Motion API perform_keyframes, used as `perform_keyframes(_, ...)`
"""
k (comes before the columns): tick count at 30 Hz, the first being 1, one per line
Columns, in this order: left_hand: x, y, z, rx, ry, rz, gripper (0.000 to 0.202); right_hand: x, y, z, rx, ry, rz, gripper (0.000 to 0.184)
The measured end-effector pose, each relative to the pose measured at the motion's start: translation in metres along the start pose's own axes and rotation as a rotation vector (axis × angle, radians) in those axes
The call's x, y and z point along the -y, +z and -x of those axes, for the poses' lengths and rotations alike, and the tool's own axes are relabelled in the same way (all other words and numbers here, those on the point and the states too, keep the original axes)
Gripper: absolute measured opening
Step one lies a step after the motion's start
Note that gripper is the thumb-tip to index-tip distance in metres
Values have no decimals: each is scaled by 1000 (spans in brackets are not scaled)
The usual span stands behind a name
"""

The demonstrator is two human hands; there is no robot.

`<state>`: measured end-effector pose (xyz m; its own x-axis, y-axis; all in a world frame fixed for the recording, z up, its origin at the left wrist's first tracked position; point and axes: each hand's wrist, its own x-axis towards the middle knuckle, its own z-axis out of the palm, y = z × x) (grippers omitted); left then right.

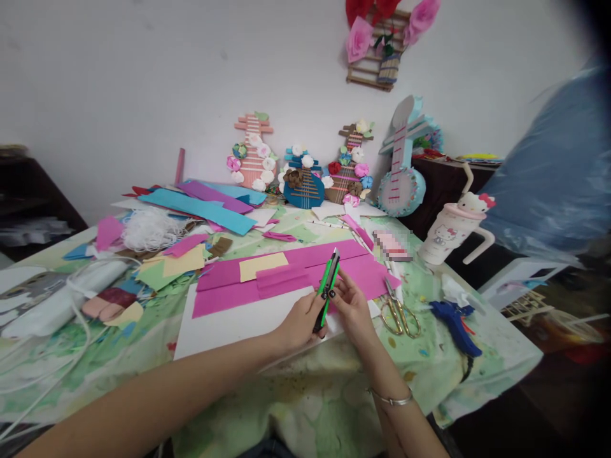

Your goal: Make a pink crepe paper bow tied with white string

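A green and black utility knife (328, 283) stands tilted between my hands, its blade end pointing up and away. My left hand (301, 321) is closed around the lower handle. My right hand (352, 305) has its thumb and fingers against the knife's other side, both thumbs meeting near the middle. Beneath and beyond them lie magenta crepe paper strips (338, 256), with a pale yellow paper piece (264, 266) on top. A white board (224, 332) sits under the strips. Gold-handled scissors (400, 315) rest just right of my right hand.
A blue glue gun (456, 326) and a white tumbler (447, 234) stand at the right. Paper scraps (172, 264), white shredded filler (150, 229), a power strip (71, 299) and its cable crowd the left. Decorated paper instruments (304, 184) lean on the back wall.
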<state>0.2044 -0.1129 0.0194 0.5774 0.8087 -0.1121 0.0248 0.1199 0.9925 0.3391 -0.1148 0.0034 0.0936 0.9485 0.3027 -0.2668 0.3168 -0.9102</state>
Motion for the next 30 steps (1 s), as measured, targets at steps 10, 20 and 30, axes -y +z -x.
perform_keyframes(10, -9, 9, -6, -102, -83, 91, 59, 6, 11, 6, 33, 17, 24, 71)
perform_keyframes(20, 6, 12, -6, 7, -42, 135, 56, 7, 10, 5, -60, 25, 78, 65)
perform_keyframes(30, 9, 11, 0, 111, 48, -119, 42, 13, 11, 6, -100, 75, 53, 54)
